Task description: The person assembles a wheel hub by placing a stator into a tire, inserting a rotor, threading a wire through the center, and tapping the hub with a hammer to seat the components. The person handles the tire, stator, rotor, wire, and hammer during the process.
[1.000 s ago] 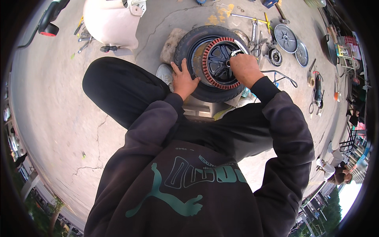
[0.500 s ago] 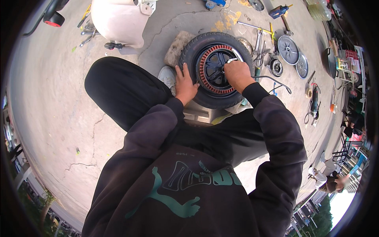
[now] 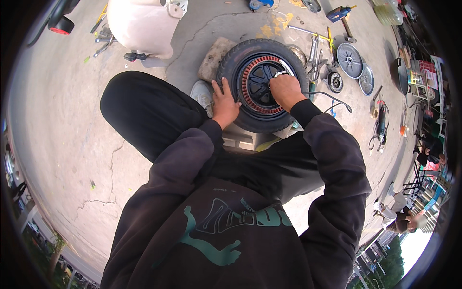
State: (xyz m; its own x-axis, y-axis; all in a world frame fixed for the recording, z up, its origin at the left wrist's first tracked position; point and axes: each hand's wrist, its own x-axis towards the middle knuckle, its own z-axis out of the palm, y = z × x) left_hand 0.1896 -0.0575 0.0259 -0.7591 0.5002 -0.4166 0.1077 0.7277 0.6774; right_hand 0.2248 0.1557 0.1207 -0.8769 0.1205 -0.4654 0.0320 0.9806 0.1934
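Observation:
A black-tyred hub-motor wheel (image 3: 230, 62) lies flat on the ground in front of me, with a ring of copper-red coils (image 3: 247, 91) around its dark spoked centre. My left hand (image 3: 224, 102) rests on the tyre's near left side, fingers spread and gripping nothing. Over the right half of the hub, my right hand (image 3: 286, 89) is closed around a silver hand tool (image 3: 287, 67). Part of that tool shows above the fist; its working end is hidden, and I cannot tell its exact kind. A black cable (image 3: 328, 96) runs out to the right of the wheel.
A stone block (image 3: 211, 60) touches the wheel's left side. Beyond it stands a pale plastic shell (image 3: 139, 29). To the right lie wrenches (image 3: 314, 48), a hammer (image 3: 348, 31), round metal covers (image 3: 350, 60) and an angle grinder (image 3: 381, 123). Another person (image 3: 398, 219) is far right.
My right hand and its tool have shifted slightly left over the hub. My left hand keeps its place on the tyre. The whole view has moved a little.

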